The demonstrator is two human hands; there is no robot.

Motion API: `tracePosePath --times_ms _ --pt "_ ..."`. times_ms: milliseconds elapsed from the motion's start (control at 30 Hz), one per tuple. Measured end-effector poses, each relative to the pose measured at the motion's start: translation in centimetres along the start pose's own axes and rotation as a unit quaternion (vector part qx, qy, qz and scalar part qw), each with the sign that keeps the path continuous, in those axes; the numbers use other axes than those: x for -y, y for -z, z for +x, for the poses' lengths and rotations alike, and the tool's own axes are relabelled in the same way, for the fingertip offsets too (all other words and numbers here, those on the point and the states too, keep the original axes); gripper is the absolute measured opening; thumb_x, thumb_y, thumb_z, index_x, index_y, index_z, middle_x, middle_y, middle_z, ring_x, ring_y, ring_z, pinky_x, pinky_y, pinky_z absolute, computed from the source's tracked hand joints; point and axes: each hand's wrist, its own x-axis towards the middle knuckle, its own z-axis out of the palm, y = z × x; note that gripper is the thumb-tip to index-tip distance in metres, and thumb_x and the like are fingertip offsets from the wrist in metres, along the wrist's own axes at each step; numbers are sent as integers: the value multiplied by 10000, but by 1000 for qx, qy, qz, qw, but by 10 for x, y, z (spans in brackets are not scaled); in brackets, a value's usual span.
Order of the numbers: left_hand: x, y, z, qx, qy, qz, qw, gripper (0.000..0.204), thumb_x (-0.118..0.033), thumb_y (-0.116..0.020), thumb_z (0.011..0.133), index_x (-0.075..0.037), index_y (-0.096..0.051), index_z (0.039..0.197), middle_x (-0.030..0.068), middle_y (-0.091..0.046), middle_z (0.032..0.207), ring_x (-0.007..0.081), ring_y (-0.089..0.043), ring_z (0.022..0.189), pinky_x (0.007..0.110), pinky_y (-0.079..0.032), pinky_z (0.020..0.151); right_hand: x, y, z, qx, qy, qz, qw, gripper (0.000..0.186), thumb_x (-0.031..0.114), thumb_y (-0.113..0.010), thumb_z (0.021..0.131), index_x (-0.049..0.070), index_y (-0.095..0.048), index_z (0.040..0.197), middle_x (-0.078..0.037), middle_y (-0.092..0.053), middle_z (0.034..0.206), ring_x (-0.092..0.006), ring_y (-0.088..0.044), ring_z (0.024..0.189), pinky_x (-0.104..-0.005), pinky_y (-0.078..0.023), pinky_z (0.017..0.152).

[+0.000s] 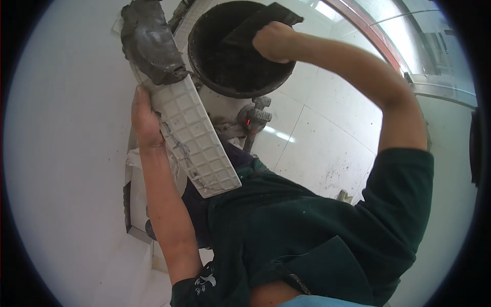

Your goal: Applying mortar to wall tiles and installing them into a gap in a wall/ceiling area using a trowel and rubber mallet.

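Note:
My left hand (146, 117) grips the left edge of a long white tile (197, 138), its ribbed, gridded back facing up. The tile is tilted, its lower end close to my shirt. Thick wet grey mortar (153, 43) covers its far end, and thin smears mark the grid. My right hand (276, 42) is closed at a dark, mortar-coated flat trowel (258, 23), whose handle is hidden in the fist. The trowel is over the mouth of a round black bucket (230, 93). Dark mortar appears to coat the bucket's inside.
Beside the bucket stands a grey, crusted knobbed fitting (255, 116) with a small red spot. Large glossy floor tiles (317, 125) lie to the right, dirt-specked in places. A white wall surface (71, 143) fills the left. A reddish frame edge (360, 23) borders glass at upper right.

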Motion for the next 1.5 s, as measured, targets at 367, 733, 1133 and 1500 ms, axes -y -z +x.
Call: tracePosePath --times_ms 367,733,1133,1500 --pt "0 43 -2 -94 3 36 995 448 -303 -374 1018 48 -454 1284 120 -553 1238 190 -547 1092 321 -423 960 42 -78 138 196 -89 310 926 366 292 -530 841 -19 -690 947 -199 -679 934 -318 -655 925 -408 -508 819" --pt "1 49 -3 -177 20 70 981 459 -307 -347 1022 44 -450 1299 137 -533 1264 221 -541 1112 339 -416 978 -1 -54 124 112 32 431 895 492 438 -510 883 -23 -628 758 -120 -589 641 -258 -592 538 -377 -501 500" --pt "14 12 24 -92 -51 44 993 493 -351 -351 1017 38 -433 1308 118 -530 1251 204 -547 1094 325 -433 957 -66 9 -43 -182 -7 557 810 506 471 -479 920 15 -615 747 -42 -549 592 -120 -521 494 -263 -425 439" --pt "15 -93 62 -60 22 -134 989 591 -442 -320 1005 42 -386 1337 151 -518 1264 267 -559 1112 394 -466 956 -5 20 -88 -450 39 487 747 384 139 -699 821 -74 -589 1122 -132 -644 899 -188 -621 746 -297 -505 675"
